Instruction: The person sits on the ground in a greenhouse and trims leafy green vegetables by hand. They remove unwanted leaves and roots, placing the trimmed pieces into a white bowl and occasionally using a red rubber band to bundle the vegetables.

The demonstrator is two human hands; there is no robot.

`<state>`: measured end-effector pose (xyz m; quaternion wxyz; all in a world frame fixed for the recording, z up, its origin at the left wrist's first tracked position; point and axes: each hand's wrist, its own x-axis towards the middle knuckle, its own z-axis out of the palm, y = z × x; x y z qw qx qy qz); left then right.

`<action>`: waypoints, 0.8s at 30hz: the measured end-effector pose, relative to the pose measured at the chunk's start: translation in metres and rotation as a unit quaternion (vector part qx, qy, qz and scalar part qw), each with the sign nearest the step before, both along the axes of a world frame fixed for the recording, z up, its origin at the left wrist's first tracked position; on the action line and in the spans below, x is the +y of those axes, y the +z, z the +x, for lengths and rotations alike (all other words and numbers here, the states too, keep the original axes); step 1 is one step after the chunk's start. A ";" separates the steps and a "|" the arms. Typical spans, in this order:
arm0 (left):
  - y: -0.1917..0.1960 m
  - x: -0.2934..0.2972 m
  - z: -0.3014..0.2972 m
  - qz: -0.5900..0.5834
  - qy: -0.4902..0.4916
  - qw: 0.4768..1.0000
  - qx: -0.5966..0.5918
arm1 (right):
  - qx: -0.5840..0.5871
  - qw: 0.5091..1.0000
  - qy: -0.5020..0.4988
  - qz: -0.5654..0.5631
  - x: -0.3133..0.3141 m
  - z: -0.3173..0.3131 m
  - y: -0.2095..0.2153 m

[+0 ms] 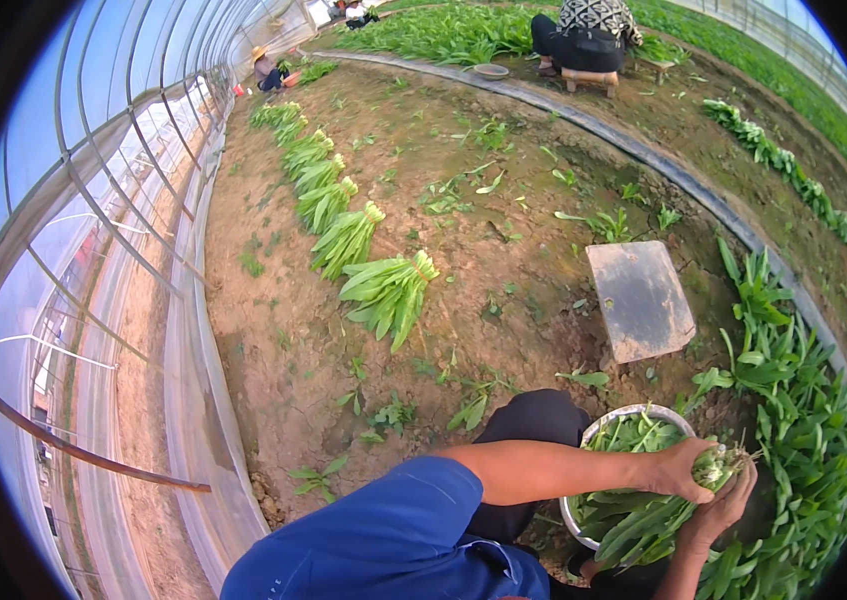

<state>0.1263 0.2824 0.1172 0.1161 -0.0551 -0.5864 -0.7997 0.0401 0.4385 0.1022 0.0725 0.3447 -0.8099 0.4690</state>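
**Both hands closed on one bunch of greens over the bowl**

Out at nine o'clock the clear plastic greenhouse wall (158,300) curves down to the dirt, leaving a bare strip of soil beside it. Just inside that strip, from about ten o'clock running up toward eleven, finished leafy bundles (388,292) lie in a neat row, root ends all pointing the same way, probably so they can be gathered quickly. Near the centre-right, at about two o'clock, a flat weathered board (640,299) rests on the soil, apart from everything else.

Down at four o'clock the metal bowl (611,420) sits close to the person's knee, loose cut leaves piled in it. The left hand (681,468) reaches across and wraps over the root end of the bunch of greens (718,466); the right hand (725,502) cups the same bunch from below, fingers curled tight. Held by the stems, the leaves hang down into the bowl. Standing plants (793,400) crowd the three o'clock edge. Far off at twelve, another person (588,35) sits on a low stool.
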 end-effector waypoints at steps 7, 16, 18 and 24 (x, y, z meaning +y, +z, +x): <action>0.007 -0.002 -0.001 -0.044 0.040 0.998 0.011 | 0.011 0.998 0.037 -0.050 -0.002 0.003 0.010; 0.002 0.002 0.013 0.090 -0.001 0.996 0.000 | 0.048 0.999 0.003 -0.008 0.005 0.001 -0.019; 0.006 -0.001 0.011 0.024 0.027 0.999 -0.014 | -0.013 0.999 0.031 -0.016 0.006 0.002 -0.007; 0.051 -0.066 0.025 -0.004 0.197 0.980 -0.042 | -0.185 0.971 -0.145 -0.035 0.011 0.044 -0.046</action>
